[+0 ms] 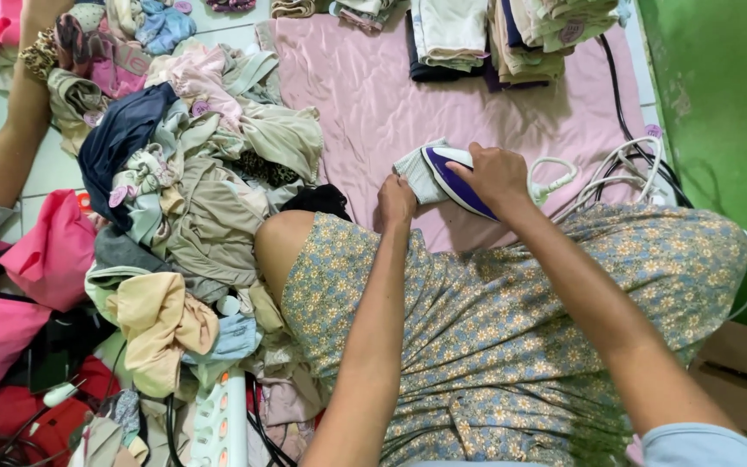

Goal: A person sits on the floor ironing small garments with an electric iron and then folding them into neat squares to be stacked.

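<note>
Small pale folded cloth (415,175) lies on the pink sheet (365,104), just past the knee of the floral dress (494,320). A purple-and-white iron (451,177) sits on the cloth's 3 o'clock side, sole partly over it. Right hand (499,175) is clamped around the iron's handle. Left hand (396,203) presses, fingers curled, on the cloth's 6 o'clock edge; whether it pinches the fabric, cannot tell. Hands near each other, not touching. White cord (555,182) loops at 3 o'clock of the iron. Folded stacks (512,35) at 12 o'clock. Heap of unfolded clothes (192,173) at 9 o'clock. Another person's arm (6,130) reaches in at far 9 o'clock. White power strip (222,424) at 7 o'clock.
</note>
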